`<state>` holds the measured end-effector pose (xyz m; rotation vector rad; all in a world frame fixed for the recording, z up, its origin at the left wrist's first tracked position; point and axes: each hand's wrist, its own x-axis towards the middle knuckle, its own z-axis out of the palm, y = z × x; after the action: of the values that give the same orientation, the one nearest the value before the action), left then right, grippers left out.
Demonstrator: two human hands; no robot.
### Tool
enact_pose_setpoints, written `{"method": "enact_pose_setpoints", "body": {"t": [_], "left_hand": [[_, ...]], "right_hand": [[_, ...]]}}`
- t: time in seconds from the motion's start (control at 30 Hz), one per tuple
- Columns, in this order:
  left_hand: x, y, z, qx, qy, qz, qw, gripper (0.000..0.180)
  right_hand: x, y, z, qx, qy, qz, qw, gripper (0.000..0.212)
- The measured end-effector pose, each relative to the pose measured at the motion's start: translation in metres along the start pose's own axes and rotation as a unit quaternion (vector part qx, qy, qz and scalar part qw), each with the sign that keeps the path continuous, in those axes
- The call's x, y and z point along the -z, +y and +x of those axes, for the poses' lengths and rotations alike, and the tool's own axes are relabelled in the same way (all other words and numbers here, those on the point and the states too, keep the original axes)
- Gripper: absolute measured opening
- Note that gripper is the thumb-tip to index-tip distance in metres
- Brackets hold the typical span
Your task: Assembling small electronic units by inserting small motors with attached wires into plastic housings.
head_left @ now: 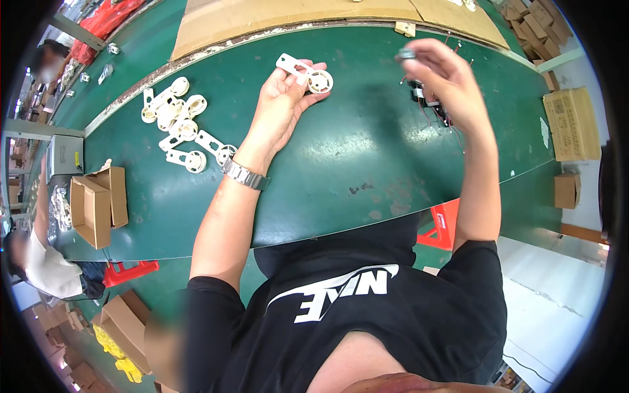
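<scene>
My left hand [283, 99] rests on the green table [367, 157] and holds a white plastic bracket with a round hub [308, 73] between thumb and fingers. A metal watch [244, 174] sits on that wrist. My right hand [440, 72] is raised above the table, fingers pinched on a small dark part [406, 55] that is blurred. Under it lies a cluster of small motors with red and black wires [432, 105].
A pile of several white plastic brackets [180, 121] lies left of my left hand. Open cardboard boxes [98, 203] stand at the table's left edge, flat cardboard sheets [295, 16] at the far side, more boxes [570, 121] at the right. Another person [39, 262] sits at lower left.
</scene>
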<state>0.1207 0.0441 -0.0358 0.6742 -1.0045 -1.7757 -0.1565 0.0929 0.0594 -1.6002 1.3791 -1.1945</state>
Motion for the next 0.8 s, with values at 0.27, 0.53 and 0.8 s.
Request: {"method": "enact_pose_setpoints", "body": {"t": [0.27,0.53,0.8], "left_hand": [[-0.001,0.001,-0.004,0.001,-0.011,-0.003,1.000,0.032],[-0.004,0.001,-0.003,-0.008,0.015,-0.010,1.000,0.035],[-0.005,-0.003,-0.003,-0.029,0.013,-0.004,0.999,0.029]], "right_hand": [[-0.068,0.032,0.024,0.023,-0.091,0.161,0.983,0.027],[-0.082,0.039,0.006,0.131,0.051,-0.029,0.990,0.024],[-0.092,0.037,-0.002,0.191,0.089,-0.143,0.967,0.021]]}}
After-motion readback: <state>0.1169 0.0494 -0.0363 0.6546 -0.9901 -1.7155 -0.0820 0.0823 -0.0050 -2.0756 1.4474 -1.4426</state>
